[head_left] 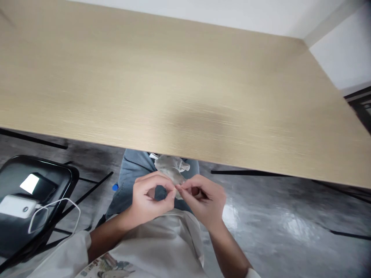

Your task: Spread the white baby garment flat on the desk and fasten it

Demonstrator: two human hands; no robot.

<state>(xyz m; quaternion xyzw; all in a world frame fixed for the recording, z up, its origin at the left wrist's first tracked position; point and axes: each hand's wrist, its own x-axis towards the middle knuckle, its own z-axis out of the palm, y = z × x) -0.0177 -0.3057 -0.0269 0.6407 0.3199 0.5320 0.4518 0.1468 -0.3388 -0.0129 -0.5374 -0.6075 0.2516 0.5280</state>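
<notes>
My left hand (153,194) and my right hand (204,197) meet in front of my belly, just below the table's near edge. Thumb and forefinger are pinched on each, and the tips touch or nearly touch. Whatever lies between them is too small to make out. Behind the fingertips, a crumpled grey-beige cloth-like item (169,164) rests on my lap over blue jeans (135,166). Part of it is hidden by my hands, and its kind does not show.
A light wood table (145,77) spans the view ahead, against a white wall. To my left, a black folding chair (11,173) bears a white power bank (17,206) with a looped white cable (68,199) and a dark shiny phone-like object (45,187). Grey floor (275,216) lies to the right.
</notes>
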